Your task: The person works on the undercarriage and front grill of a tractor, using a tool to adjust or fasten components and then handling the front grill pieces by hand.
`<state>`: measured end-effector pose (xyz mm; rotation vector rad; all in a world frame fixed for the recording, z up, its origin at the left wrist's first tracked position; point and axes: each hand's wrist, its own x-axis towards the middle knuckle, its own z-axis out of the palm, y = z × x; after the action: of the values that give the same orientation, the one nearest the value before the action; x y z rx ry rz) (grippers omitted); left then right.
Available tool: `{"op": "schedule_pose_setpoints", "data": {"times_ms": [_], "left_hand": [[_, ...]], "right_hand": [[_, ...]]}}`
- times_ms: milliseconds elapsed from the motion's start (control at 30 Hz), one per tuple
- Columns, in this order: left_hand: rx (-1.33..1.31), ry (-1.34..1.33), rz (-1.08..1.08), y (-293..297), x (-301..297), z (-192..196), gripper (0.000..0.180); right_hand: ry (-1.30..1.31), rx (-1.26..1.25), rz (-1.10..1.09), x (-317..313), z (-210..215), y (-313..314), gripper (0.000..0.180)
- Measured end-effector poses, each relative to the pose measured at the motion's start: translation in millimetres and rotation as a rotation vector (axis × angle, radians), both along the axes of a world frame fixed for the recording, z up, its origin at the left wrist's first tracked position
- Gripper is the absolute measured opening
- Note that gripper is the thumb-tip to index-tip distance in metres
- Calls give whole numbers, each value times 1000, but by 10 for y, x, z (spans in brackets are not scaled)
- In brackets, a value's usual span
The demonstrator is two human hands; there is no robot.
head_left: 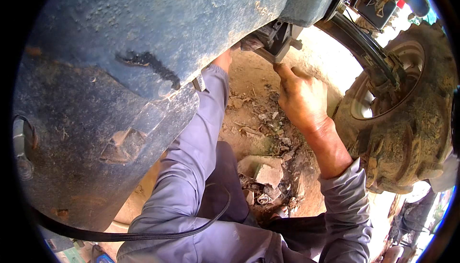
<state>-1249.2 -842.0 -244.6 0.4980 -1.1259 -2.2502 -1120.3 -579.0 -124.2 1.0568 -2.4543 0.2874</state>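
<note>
My right hand is closed, its fingers curled and the thumb and forefinger at the lower corner of a dark, open box-shaped part. That part hangs under the edge of a large blue, dirt-covered metal body. From the left, my left hand reaches beneath the same body. Only its wrist and back show; the fingers are hidden behind the blue metal. Close to it, a crumpled brownish piece sits against the dark part's left side.
A big muddy tractor tyre stands at right, joined to a dark axle beam. Broken stone and litter lie on the dirt ground below. A black cable crosses my left sleeve. A small bracket juts from the blue body.
</note>
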Motion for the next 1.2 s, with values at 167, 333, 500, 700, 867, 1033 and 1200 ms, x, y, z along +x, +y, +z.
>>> {"op": "schedule_pose_setpoints", "data": {"times_ms": [167, 333, 500, 700, 867, 1033, 1200], "left_hand": [[37, 93, 163, 501, 272, 185, 8], [-75, 146, 110, 216, 199, 57, 10], [-338, -185, -28, 429, 228, 205, 20], [-194, -253, -189, 168, -23, 157, 20], [-265, -236, -131, 5, -161, -102, 22], [-329, -184, -76, 187, -185, 111, 25], [-119, -232, -144, 447, 135, 377, 27]], "right_hand": [[10, 92, -28, 5, 65, -27, 18], [-26, 119, 11, 78, 208, -171, 22], [-118, 169, -23, 9, 246, -157, 24], [-170, 61, -12, -119, 306, -267, 22], [-211, -26, -45, -148, 367, -330, 24], [-247, -64, -77, -346, 359, -300, 24], [-228, -136, -81, -400, 153, -221, 20]]}}
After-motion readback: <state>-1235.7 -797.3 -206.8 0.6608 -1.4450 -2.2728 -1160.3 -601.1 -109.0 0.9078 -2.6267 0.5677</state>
